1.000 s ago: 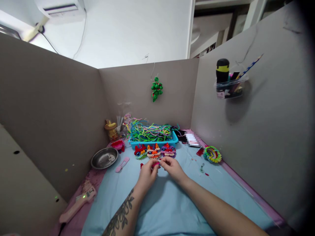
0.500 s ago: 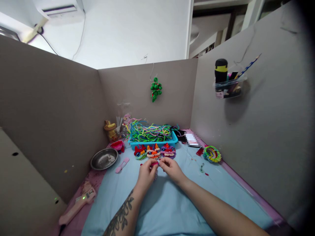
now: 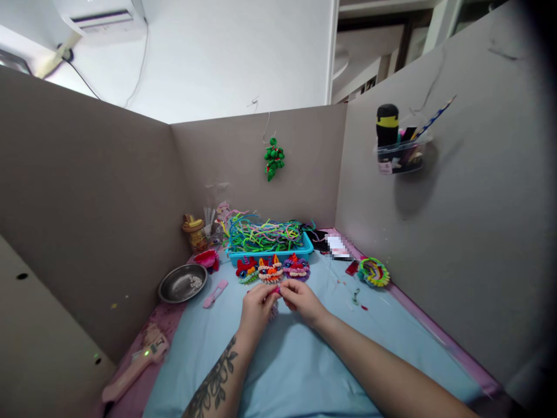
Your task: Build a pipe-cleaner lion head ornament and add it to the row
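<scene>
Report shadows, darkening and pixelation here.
Head view: soft shadow on the blue cloth below left hand and right hand; head view: broad shadow beneath the wall-hung container; head view: right edge blackened; head view: pixelated patch over white item.

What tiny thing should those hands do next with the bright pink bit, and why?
Maybe the right hand should gently pinch the pink piece while the left hand steadies it. The left hand has it pinched, and the right hand's tips are right at its edge, so that seems the smallest step. Fingers hide much of it, so I'm not certain.
</scene>
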`<state>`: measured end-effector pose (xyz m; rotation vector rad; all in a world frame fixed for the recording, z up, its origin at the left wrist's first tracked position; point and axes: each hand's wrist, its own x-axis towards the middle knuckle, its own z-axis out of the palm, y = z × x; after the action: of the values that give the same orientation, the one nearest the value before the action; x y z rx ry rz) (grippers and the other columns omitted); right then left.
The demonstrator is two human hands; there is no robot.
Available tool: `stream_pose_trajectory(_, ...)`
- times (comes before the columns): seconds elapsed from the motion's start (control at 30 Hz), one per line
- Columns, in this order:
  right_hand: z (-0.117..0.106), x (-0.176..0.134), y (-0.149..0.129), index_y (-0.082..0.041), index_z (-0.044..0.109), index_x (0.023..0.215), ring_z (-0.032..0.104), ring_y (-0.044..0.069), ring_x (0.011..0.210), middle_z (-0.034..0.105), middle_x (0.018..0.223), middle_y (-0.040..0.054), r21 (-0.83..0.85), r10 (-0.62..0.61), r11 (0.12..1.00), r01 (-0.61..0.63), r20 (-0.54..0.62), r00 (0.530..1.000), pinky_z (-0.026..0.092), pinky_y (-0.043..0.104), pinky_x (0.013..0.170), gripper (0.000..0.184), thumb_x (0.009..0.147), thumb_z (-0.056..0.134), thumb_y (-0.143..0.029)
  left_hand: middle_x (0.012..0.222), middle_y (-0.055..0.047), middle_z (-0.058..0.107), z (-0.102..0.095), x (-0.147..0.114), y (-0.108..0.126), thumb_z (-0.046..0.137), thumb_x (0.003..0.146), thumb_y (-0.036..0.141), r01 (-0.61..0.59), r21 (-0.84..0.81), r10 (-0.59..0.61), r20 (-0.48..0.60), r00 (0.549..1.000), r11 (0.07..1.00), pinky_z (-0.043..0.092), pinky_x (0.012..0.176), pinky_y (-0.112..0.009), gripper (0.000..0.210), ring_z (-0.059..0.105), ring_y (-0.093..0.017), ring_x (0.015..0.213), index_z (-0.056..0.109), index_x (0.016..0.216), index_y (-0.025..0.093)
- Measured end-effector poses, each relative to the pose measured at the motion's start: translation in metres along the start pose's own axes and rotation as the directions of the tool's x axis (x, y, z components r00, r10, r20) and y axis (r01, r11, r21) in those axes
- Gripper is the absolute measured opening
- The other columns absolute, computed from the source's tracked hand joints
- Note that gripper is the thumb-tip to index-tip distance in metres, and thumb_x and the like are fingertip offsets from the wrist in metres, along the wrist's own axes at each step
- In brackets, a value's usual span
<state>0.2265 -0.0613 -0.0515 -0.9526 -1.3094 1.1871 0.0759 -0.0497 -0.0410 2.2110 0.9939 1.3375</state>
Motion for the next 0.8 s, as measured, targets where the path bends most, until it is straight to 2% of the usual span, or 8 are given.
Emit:
stream_pose_trajectory(0.13,0.0005,0.0001,-0.002,-0.017,0.05,0.069,0.031,0.006,0.038,0.042,0.046,-0.008,0.055,0.015,0.998,-0.015,-0.005,1.0,0.022,0.02,0.038,0.029,0.074,0.059,-0.044,0.084,-0.007,0.068,0.0002,0.0003,0.004,0.051,0.084,0.025,0.003,0.0,-0.003,0.021,1.0,1.0,0.049,0.07,-0.028,0.021,0.061,-0.017,0.077,0.067,0.094,0.018)
stream_pose_trajectory(0.27,-0.0018,0.0004,-0.0016,-0.018,0.049,0.069,0.031,0.006,0.038,0.041,0.046,-0.0078,-0.018,-0.002,1.0,0.002,-0.006,1.0,0.024,0.02,0.039,0.026,0.077,0.055,-0.042,0.086,-0.007,0.068,-0.0005,-0.0001,0.0064,0.048,0.085,0.023,-0.013,-0.005,0.014,0.017,1.0,1.0,0.049,0.071,-0.027,0.022,0.061,-0.017,0.079,0.067,0.096,0.017)
stream_pose_trajectory(0.37,-0.0031,-0.0008,-0.0024,-0.017,0.054,0.072,0.041,0.009,0.047,0.047,0.054,-0.0041,-0.195,-0.122,0.974,0.114,-0.032,0.992,0.032,0.021,0.045,0.021,0.078,0.054,-0.036,0.086,-0.007,0.069,0.0002,-0.0011,0.0033,0.049,0.084,0.022,-0.015,0.014,0.015,-0.018,1.0,1.0,0.049,0.07,-0.027,0.021,0.062,-0.016,0.078,0.067,0.094,0.018)
stream_pose_trajectory(0.47,-0.0027,-0.0036,-0.0038,-0.017,0.061,0.08,0.051,0.013,0.063,0.057,0.071,0.0016,-0.418,-0.297,0.872,0.255,-0.037,0.954,0.039,0.023,0.054,0.013,0.077,0.056,-0.029,0.085,-0.006,0.07,0.0014,-0.0024,-0.0007,0.051,0.083,0.02,-0.028,0.047,0.031,-0.059,0.998,0.998,0.05,0.07,-0.027,0.019,0.064,-0.016,0.077,0.068,0.092,0.018)
stream_pose_trajectory(0.53,-0.0017,-0.0057,-0.0037,-0.018,0.062,0.084,0.054,0.015,0.069,0.059,0.078,0.0035,-0.509,-0.379,0.801,0.316,-0.021,0.925,0.041,0.024,0.058,0.012,0.079,0.055,-0.025,0.085,-0.006,0.07,0.0022,-0.0032,-0.0023,0.051,0.083,0.019,-0.059,0.063,0.063,-0.069,0.996,0.996,0.051,0.071,-0.027,0.019,0.064,-0.016,0.077,0.068,0.093,0.018)
stream_pose_trajectory(0.63,-0.0006,-0.0074,-0.0018,-0.018,0.062,0.084,0.055,0.016,0.073,0.06,0.081,0.005,-0.562,-0.45,0.743,0.364,-0.017,0.893,0.044,0.026,0.063,0.012,0.082,0.05,-0.022,0.085,-0.006,0.07,0.0034,-0.0038,-0.003,0.051,0.083,0.017,-0.116,0.08,0.121,-0.068,0.99,0.99,0.052,0.071,-0.027,0.02,0.064,-0.016,0.078,0.068,0.094,0.018)
stream_pose_trajectory(0.8,0.0001,-0.0076,0.0016,-0.018,0.06,0.083,0.056,0.017,0.076,0.06,0.081,0.0061,-0.591,-0.504,0.708,0.387,-0.038,0.863,0.045,0.027,0.066,0.014,0.085,0.047,-0.022,0.087,-0.006,0.071,0.0044,-0.0049,-0.0016,0.051,0.083,0.017,-0.14,0.077,0.145,-0.06,0.988,0.987,0.052,0.073,-0.028,0.021,0.065,-0.016,0.079,0.068,0.095,0.019)
